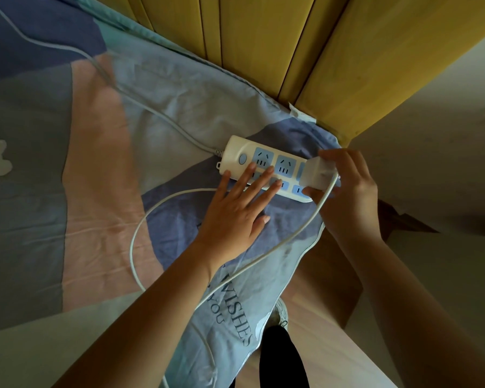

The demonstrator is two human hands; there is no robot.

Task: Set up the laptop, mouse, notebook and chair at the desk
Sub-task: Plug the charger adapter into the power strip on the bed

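A white power strip (237, 154) with blue sockets lies on a bed's patterned cover. My left hand (238, 211) lies flat, fingers spread, its fingertips pressing on the strip's near edge. My right hand (350, 189) grips a white charger plug (318, 175) at the strip's right end, over the last sockets. The plug's white cable (157, 211) loops across the cover and runs down toward me. No laptop, mouse, notebook or chair is in view.
The strip's own grey cord (163, 119) runs off to the upper left. A yellow wooden headboard (291, 46) stands behind the bed, with a pale wall (431, 163) on the right. The wooden floor (319, 317) and my shoe (280, 315) show below the bed's edge.
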